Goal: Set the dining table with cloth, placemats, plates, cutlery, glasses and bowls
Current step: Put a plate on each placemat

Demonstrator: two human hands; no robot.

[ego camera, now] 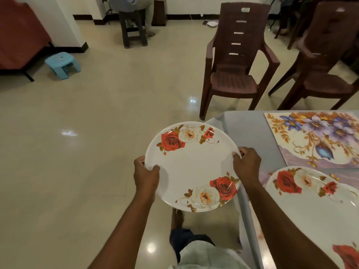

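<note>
Both hands, left (146,176) and right (247,164), grip plate (191,167) by opposite rims, held over floor off worktop (246,131) left edge. Cloth, mats (314,138) down; second plate (310,193) set. Cutlery, glasses, bowls not seen.

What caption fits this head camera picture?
Both hands, left and right, hold a rose plate beside the table.
</note>
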